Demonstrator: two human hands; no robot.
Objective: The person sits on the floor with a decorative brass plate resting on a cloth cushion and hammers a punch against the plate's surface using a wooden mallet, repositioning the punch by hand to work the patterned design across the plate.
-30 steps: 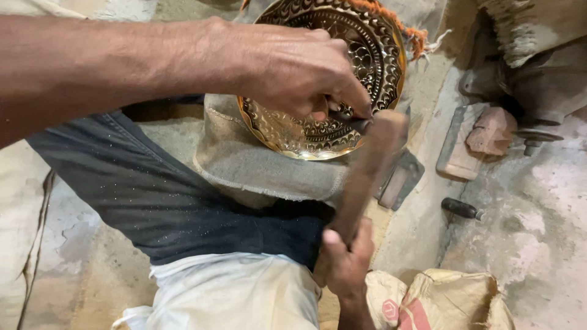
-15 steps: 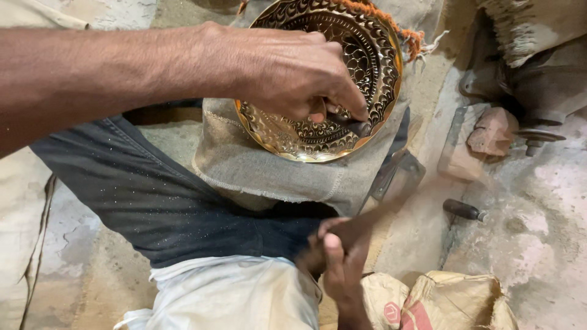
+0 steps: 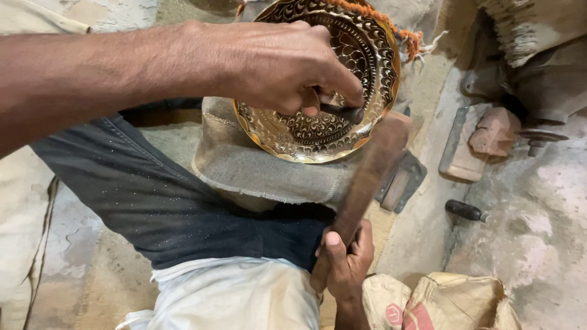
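Fingers of the left hand (image 3: 287,67) are pinching a small dark punch (image 3: 343,113), closed tightly round it and pressing its tip onto the patterned brass plate (image 3: 367,55). That plate is lying tilted on a grey cloth pad (image 3: 257,171) over the person's knee. Below, the right hand (image 3: 345,263) is gripping a wooden mallet (image 3: 367,177), fingers wrapped shut around the handle, its blurred head hovering just beside the plate's lower rim.

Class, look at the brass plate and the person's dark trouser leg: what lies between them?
In the head view, a folded grey cloth pad lies between the brass plate and the dark trouser leg; the plate rests on it.
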